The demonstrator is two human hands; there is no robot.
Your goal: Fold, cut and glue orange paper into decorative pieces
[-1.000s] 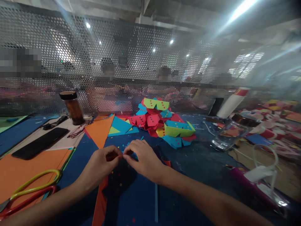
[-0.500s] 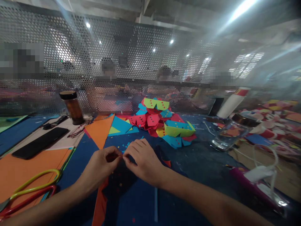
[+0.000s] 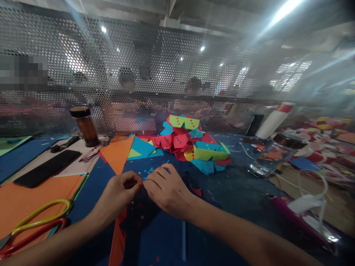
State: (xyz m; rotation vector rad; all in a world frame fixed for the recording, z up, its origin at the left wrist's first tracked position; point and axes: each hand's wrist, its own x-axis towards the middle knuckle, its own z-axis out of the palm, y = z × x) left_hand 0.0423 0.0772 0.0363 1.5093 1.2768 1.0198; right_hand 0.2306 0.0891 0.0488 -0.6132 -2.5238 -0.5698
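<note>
Left hand (image 3: 119, 190), right hand (image 3: 166, 188): fingers curled, tips meeting; couldn't tell if anything was pinched | Orange paper (image 3: 118, 242): lay at 7 o'clock of fingertips, part-hidden by left hand | Risk: left forearm (image 3: 69, 239) dragging could've snagged scissors (image 3: 39, 223) at 8 o'clock; brushing could've scattered scraps (image 3: 150, 171) at 12

You are in what looks like a paper-craft workshop: your blue worktable (image 3: 235, 195) carries scissors (image 3: 36, 224) and a heap of cut, folded coloured paper (image 3: 181, 141), and behind a perforated metal partition (image 3: 158, 74) other people (image 3: 127, 79) show beneath a grey ceiling (image 3: 133, 9).
</note>
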